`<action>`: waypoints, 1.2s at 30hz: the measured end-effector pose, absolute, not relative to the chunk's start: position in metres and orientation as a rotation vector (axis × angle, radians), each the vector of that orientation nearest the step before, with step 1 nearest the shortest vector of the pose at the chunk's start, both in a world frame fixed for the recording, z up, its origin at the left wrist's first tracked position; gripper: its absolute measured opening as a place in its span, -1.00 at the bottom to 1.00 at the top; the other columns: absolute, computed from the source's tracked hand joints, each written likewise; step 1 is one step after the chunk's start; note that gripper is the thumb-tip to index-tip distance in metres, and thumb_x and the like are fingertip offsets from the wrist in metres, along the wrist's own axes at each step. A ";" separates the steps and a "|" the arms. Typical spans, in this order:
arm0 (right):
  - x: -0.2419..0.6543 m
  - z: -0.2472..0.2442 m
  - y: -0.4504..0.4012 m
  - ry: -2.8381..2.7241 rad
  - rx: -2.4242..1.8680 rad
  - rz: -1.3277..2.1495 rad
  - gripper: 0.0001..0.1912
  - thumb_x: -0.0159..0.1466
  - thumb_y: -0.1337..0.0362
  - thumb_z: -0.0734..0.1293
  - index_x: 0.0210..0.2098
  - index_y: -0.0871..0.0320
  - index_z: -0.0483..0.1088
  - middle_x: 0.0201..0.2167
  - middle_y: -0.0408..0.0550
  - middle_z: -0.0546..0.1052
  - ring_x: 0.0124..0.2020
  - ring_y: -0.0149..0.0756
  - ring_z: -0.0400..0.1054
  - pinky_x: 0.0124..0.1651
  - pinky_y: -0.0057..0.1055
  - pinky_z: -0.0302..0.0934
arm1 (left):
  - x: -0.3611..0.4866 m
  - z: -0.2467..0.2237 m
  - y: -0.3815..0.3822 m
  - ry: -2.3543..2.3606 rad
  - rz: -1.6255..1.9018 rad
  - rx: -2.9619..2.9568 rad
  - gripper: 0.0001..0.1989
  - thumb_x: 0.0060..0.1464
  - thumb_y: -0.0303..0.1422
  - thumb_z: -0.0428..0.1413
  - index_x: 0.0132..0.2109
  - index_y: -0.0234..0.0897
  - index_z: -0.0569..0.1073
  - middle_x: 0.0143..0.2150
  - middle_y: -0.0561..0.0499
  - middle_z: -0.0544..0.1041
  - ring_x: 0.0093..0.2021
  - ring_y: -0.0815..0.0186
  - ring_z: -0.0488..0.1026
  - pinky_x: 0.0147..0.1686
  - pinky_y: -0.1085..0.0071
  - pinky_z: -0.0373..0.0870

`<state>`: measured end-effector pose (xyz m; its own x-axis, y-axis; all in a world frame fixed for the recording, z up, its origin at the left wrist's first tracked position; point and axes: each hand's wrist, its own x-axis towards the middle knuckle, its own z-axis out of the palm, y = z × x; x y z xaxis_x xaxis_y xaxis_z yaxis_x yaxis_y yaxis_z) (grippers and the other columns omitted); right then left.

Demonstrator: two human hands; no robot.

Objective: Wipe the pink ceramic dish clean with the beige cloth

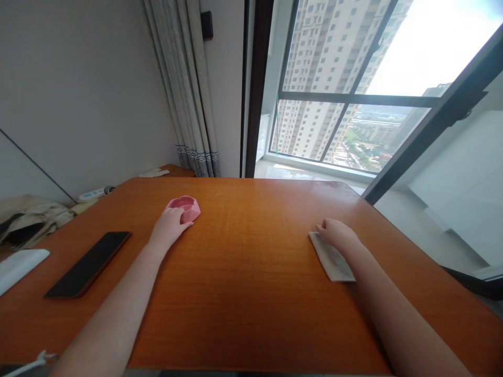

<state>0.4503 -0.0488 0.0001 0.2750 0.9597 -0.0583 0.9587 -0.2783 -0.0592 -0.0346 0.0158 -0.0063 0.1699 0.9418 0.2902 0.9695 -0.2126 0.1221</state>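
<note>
A pink faceted ashtray (191,208) sits on the left far part of the wooden table. My left hand (170,224) is closed on its near rim, the thumb on the right and the other fingers reaching over the edge. To the right lies a flat, folded grey cloth (333,263). Over its far edge is my right hand (336,233), fingers curled and closed on the cloth; the fingertips are partly hidden. The two hands are far apart, with bare tabletop between them.
A black flat slab (90,264) lies left of my left forearm, and a white object (19,267) is beyond it. A power strip (92,195) and crumpled fabric (35,220) are by the wall. The wooden table (251,293) ends near a window (349,99).
</note>
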 end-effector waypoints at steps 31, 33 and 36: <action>0.378 -0.036 -0.043 -1.839 -1.549 0.410 -0.80 0.24 0.26 0.13 -0.43 0.16 0.33 -0.38 -0.07 0.39 -0.32 -0.31 0.30 -0.20 -0.39 0.21 | 0.080 -0.005 -0.099 -1.331 -0.338 -3.109 -0.58 0.21 -0.08 -0.20 -0.22 -0.24 0.44 0.05 -0.14 0.41 0.05 0.14 0.34 0.19 0.03 0.04; 0.380 -0.040 -0.041 -1.912 -1.592 0.390 -0.81 0.24 0.28 0.14 -0.41 0.16 0.34 -0.36 -0.05 0.40 -0.28 -0.29 0.30 -0.14 -0.36 0.20 | 0.056 -0.006 -0.099 -1.630 -0.272 -2.843 -0.54 0.17 -0.03 -0.19 -0.36 -0.27 0.41 -0.16 -0.14 0.45 -0.14 0.14 0.41 0.07 0.05 0.19; 0.371 -0.040 -0.046 -2.083 -1.586 0.268 -0.84 0.24 0.31 0.16 -0.31 0.15 0.37 -0.24 -0.01 0.41 -0.16 -0.25 0.28 -0.01 -0.31 0.15 | 0.008 -0.015 -0.099 -1.962 -0.242 -2.494 -0.53 0.11 0.00 -0.13 -0.21 -0.30 0.42 -0.18 -0.18 0.42 -0.16 0.08 0.41 -0.08 0.14 0.31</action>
<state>0.3712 -0.0460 -0.0405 -0.1924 0.9431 0.2714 0.8438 0.3001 -0.4448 0.0084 -0.0989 -0.0149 0.2286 0.9689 0.0942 0.9628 -0.2394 0.1252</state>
